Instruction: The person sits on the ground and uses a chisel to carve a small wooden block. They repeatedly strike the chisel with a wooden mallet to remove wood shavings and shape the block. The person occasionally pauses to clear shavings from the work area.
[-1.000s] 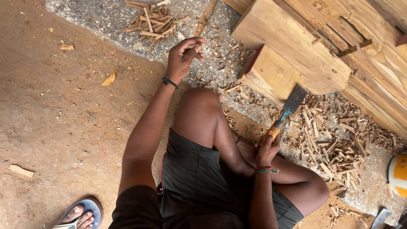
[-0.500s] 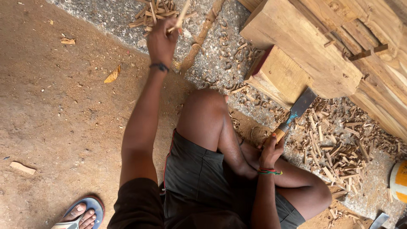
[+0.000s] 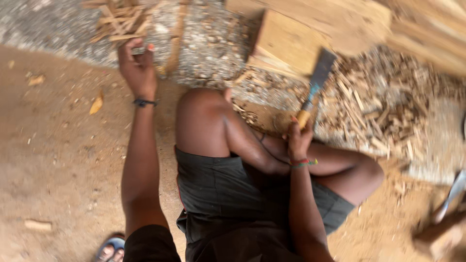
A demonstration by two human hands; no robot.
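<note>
Left hand [image 3: 137, 68] has drawn back from the wood sticks [image 3: 116, 22], now empty

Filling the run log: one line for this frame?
left hand: reaching at wood sticks | right hand: grips machete | wood block: grounded

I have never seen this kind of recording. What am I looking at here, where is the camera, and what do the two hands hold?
There is no machine here. A person sits on the ground with a camera worn on the head, so the one picture looks straight down at the person's own arms and legs. The picture is a little blurred.

The left hand, with a dark band at the wrist, reaches forward to a small pile of wood sticks on the gravel. Whether it grips a stick, I cannot tell. The right hand, with a coloured wristband, holds a broad chopping blade by its yellow handle, blade pointing away from the body.

Ahead lies a wooden block, with larger timber behind it. Many wood chips cover the ground on the right. A sandalled foot shows at the bottom left edge.
</note>
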